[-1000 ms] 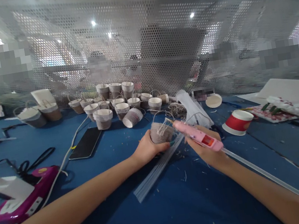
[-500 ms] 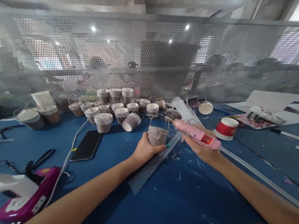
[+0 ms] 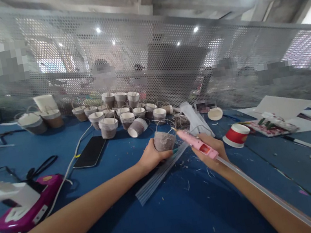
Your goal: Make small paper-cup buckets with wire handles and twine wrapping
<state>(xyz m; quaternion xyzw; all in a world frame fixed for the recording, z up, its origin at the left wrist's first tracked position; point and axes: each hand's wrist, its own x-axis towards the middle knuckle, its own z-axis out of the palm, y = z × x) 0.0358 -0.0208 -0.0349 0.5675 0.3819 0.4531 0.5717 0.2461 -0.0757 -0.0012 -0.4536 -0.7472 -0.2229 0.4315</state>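
My left hand (image 3: 152, 156) is closed around a small grey-brown bucket (image 3: 164, 141) with a thin wire-like handle, tilted a little above the table. In my right hand (image 3: 211, 153) is a pink glue gun (image 3: 194, 142), its tip pointing up and left at the bucket's right rim. A long clear glue stick (image 3: 262, 184) runs out of the gun's back end along my right forearm. Under the bucket lies a bundle of clear glue sticks (image 3: 161, 177). Whether the tip touches the bucket I cannot tell.
Several similar small buckets (image 3: 109, 127) stand in a group at the back, one on its side. A black phone (image 3: 90, 152), a magenta power strip (image 3: 35, 204) and a white cable lie left. A red and white paper cup (image 3: 236, 135) and paper sheets (image 3: 281, 105) are right.
My right hand has shifted slightly, and the glue gun's tip has come a little left and down against the bucket's rim area. The left hand holds the bucket almost where it was.
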